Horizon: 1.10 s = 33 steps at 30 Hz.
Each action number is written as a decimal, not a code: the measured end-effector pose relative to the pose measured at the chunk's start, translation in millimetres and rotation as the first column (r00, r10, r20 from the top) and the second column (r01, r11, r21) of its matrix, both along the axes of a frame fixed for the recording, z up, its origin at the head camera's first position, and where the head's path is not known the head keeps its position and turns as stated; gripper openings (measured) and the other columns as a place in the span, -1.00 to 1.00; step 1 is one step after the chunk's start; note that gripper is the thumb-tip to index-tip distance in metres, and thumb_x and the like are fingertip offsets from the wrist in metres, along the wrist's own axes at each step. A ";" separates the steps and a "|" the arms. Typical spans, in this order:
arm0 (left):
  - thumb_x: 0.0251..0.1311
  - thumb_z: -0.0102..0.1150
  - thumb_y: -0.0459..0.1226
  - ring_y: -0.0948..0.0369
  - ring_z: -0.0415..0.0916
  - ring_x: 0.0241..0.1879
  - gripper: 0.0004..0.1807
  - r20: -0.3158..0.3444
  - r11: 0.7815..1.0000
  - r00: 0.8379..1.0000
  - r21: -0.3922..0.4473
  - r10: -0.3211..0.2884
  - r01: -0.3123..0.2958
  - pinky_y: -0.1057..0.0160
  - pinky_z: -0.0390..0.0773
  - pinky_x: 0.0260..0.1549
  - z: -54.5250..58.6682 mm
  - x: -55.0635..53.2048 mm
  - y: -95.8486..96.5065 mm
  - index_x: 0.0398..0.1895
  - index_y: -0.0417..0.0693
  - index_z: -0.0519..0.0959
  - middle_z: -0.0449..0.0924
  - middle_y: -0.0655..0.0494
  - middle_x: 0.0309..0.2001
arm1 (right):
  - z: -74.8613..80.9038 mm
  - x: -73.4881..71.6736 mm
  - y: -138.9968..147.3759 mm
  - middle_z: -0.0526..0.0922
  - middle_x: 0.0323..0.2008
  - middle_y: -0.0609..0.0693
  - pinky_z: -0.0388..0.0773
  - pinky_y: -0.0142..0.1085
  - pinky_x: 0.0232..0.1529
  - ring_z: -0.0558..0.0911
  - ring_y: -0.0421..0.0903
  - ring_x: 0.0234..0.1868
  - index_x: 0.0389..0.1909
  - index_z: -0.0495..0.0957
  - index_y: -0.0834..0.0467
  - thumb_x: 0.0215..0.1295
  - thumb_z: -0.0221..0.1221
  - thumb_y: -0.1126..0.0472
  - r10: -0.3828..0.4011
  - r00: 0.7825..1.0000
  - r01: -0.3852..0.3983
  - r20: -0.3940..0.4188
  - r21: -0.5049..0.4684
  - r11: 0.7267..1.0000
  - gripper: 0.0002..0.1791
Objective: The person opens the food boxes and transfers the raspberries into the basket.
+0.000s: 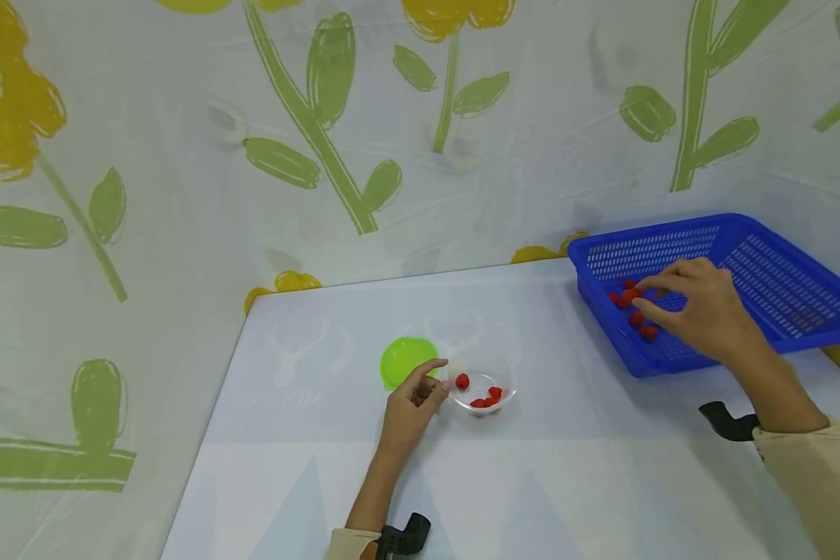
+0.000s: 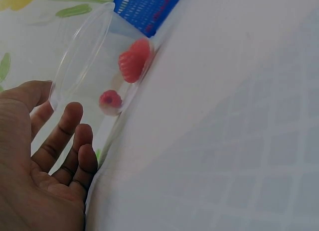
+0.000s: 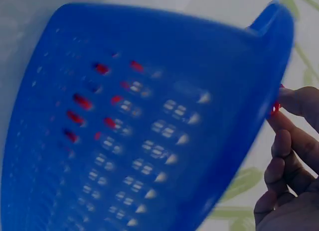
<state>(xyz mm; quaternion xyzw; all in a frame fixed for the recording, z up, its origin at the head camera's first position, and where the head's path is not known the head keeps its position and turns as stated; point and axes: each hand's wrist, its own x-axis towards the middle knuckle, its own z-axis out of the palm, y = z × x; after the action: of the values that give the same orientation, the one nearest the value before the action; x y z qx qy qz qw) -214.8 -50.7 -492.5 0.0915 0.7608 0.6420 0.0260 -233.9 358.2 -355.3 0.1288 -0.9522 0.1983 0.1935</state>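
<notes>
A clear plastic bowl (image 1: pixel 502 398) with several raspberries (image 1: pixel 462 381) inside stands on the table. My left hand (image 1: pixel 407 412) holds the bowl's near-left rim between thumb and index finger; the other fingers are loosely curled in the left wrist view. Over the blue basket (image 1: pixel 616 351), my right hand (image 1: pixel 707 307) pinches a raspberry (image 3: pixel 275 107) between thumb and index finger. In the right wrist view the basket's rim partly covers that raspberry. Several more raspberries (image 1: pixel 648 332) lie at the left end of the basket.
A bright green lid (image 1: pixel 402 359) lies on the white table (image 1: pixel 287 420), just behind my left hand. The basket stands at the table's back right, against a flower-printed cloth wall (image 1: pixel 462 202).
</notes>
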 end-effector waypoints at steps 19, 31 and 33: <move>0.30 0.29 0.01 0.17 0.46 -0.38 -0.64 0.008 1.000 1.000 -0.014 0.005 -0.004 0.38 0.47 -0.38 -1.9 0.3 0.7 0.16 0.39 0.59 0.57 0.15 -0.34 | -26.1 -20.7 47.5 0.57 -0.16 0.35 0.21 0.12 -0.25 0.42 0.36 -0.06 -0.19 0.70 0.33 0.20 0.38 0.13 -0.197 0.928 0.096 0.315 0.309 0.946 -0.67; 0.31 0.29 -0.02 0.16 0.46 -0.38 -0.62 0.002 1.000 1.000 -0.012 0.001 -0.001 0.38 0.47 -0.38 0.1 0.3 0.7 0.19 0.30 0.59 0.58 0.15 -0.33 | -31.3 -26.6 58.5 0.63 -0.24 0.29 0.24 0.17 -0.21 0.47 0.30 -0.14 -0.28 0.72 0.32 0.19 0.38 0.17 -0.241 0.873 0.087 0.423 0.351 0.932 -0.74; 0.31 0.29 -0.02 0.17 0.46 -0.38 -0.62 0.005 1.000 1.000 -0.013 0.000 0.000 0.38 0.47 -0.37 -0.1 0.1 1.1 0.19 0.30 0.59 0.58 0.15 -0.33 | -32.1 -28.0 59.7 0.63 -0.25 0.29 0.25 0.18 -0.20 0.49 0.29 -0.16 -0.27 0.72 0.33 0.19 0.38 0.18 -0.240 0.857 0.069 0.456 0.359 0.931 -0.74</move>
<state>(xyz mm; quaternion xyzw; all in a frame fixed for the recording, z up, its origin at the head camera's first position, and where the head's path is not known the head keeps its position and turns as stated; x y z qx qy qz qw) -214.6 -49.7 -492.6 0.0894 0.7650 0.6372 0.0286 -262.0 417.9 -387.4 0.0264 -0.9965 0.0458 -0.0644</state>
